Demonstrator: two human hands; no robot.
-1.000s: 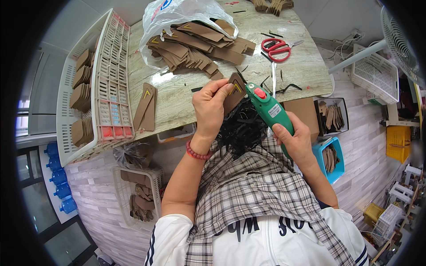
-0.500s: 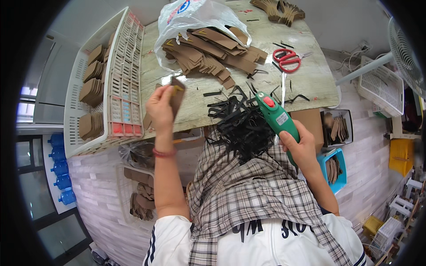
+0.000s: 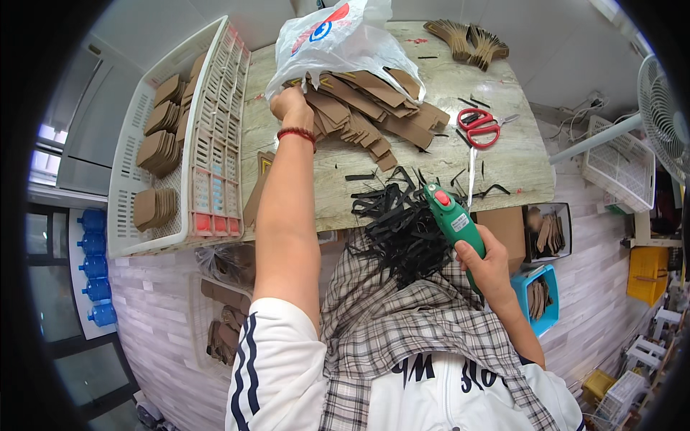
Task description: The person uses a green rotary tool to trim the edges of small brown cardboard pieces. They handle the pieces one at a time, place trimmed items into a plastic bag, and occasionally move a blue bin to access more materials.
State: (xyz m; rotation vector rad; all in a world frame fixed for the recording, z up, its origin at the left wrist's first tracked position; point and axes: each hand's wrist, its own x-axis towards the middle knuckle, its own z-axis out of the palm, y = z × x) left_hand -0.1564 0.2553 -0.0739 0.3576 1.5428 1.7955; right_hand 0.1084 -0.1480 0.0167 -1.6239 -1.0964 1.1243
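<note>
My left hand (image 3: 293, 106) reaches to the left end of a pile of brown flat strips (image 3: 366, 97), at the mouth of a white plastic bag (image 3: 338, 39). Its fingers are curled, and the fingertips are hidden among the bag and strips. My right hand (image 3: 487, 257) is closed around green cordless electric scissors (image 3: 454, 215) with a red button, pointing away from me. Their tip is over a tangle of black strips (image 3: 402, 230), which lies on the table edge and my checked apron (image 3: 402, 330). Another brown strip with a yellow mark (image 3: 263, 167) lies beside my left forearm.
Red-handled scissors (image 3: 479, 128) lie on the table (image 3: 503, 169). A white crate (image 3: 215, 136) of brown pieces stands at the left. Fanned brown pieces (image 3: 471, 44) sit at the far edge. A blue bin (image 3: 550, 305) and a fan (image 3: 658, 108) are at the right.
My left hand has moved from the near left of the table, where it held a brown strip, forward to the pile by the bag. The electric scissors stay in my right hand.
</note>
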